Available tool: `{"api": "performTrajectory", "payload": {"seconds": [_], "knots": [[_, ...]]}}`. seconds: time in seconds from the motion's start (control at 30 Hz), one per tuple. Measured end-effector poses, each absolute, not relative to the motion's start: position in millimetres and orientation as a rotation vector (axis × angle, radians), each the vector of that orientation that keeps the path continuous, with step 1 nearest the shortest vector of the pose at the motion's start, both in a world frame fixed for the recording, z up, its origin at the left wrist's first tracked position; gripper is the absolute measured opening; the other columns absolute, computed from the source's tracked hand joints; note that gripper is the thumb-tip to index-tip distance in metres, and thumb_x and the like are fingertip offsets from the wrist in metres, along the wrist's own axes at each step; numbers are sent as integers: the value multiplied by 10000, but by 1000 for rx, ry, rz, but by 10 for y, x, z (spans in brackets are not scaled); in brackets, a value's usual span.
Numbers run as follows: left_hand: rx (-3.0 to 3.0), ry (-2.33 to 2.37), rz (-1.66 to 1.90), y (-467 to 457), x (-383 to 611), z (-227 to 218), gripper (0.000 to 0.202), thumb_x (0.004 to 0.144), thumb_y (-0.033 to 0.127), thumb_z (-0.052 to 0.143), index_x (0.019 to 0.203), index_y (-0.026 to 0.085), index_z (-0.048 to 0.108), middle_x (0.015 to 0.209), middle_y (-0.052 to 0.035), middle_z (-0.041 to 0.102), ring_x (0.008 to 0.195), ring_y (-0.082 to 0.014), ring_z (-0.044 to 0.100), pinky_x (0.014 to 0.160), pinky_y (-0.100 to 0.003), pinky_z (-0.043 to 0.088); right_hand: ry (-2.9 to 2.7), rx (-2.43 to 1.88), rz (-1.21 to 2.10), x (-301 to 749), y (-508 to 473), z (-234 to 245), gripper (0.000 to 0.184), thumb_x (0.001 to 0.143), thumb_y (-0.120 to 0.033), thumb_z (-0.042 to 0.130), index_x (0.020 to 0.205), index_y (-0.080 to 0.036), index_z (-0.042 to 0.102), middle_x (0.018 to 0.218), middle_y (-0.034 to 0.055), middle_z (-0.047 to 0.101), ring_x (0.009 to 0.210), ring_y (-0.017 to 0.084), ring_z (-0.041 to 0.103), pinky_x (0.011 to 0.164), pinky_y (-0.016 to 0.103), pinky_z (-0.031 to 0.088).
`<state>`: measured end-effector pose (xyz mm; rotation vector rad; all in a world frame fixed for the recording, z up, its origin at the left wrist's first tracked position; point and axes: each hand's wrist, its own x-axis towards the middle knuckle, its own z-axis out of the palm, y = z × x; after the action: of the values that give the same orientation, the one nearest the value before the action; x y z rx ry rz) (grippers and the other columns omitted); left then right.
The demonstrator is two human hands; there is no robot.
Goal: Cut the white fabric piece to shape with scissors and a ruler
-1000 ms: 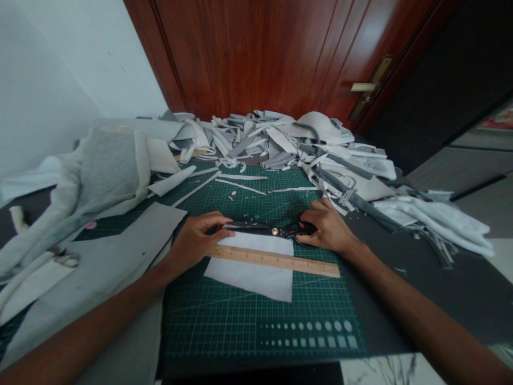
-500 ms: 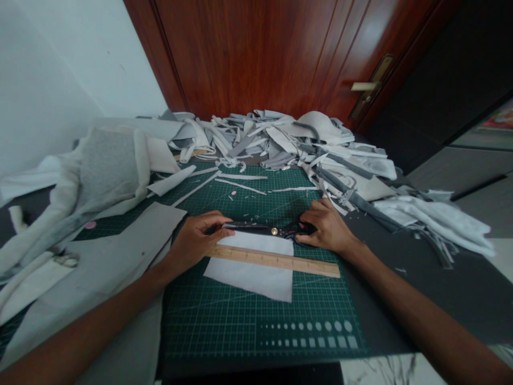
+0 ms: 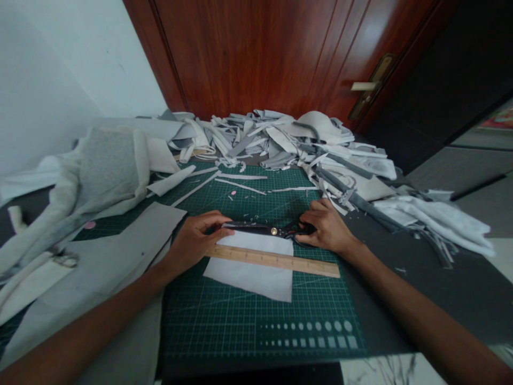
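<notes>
The person's left hand (image 3: 196,245) is reaching to the tip of the black tailor's shears (image 3: 256,228), its fingers lying close together along the blades, though whether they are pinching the metal or only touching it cannot be told. The right hand (image 3: 326,227) is curling its fingers together over the shears' dark handle loops, seemingly clamping them, while the blades are lying shut. The shears are sitting on the far edge of a white fabric piece (image 3: 248,275), just beyond a wooden ruler (image 3: 272,261) that is lying across the cloth. The steel looks fairly heavy and rigid, best taken by the loops, whereas the thin, soft cloth is likely to shift unless it is pinned flat under the stiff, light ruler. A green cutting mat (image 3: 224,315) is bearing all of this, with small snippets scattering over its grid. A grey felt sheet (image 3: 100,256) is overlapping the mat on the left, and a heap of fabric offcuts (image 3: 264,139) is piling up against a reddish-brown wooden door (image 3: 256,53) with a brass handle (image 3: 371,85), beside a white wall (image 3: 60,69)
</notes>
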<state>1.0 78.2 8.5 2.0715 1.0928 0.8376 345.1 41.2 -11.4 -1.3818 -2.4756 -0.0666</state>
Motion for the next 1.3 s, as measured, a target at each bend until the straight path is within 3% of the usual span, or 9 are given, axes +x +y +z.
{"api": "performTrajectory", "payload": {"seconds": [0.8,1.3], "knots": [[2091,1088,854,789,-6,51,170,859,345,683,855,205,779,811,13,718,708,-135,647,693,-242,480,-2480,-1341,-131,3447,402,-131,397,904,-540,706,704,-207,626,676,22,680,783,218,527,810,379,319],[2101,1089,866,790,-3,52,184,866,360,691,862,207,793,798,15,716,693,-133,646,674,-243,477,-2478,-1337,-103,3456,408,-129,426,963,-547,621,692,-218,617,667,19,674,775,212,517,799,377,311]]}}
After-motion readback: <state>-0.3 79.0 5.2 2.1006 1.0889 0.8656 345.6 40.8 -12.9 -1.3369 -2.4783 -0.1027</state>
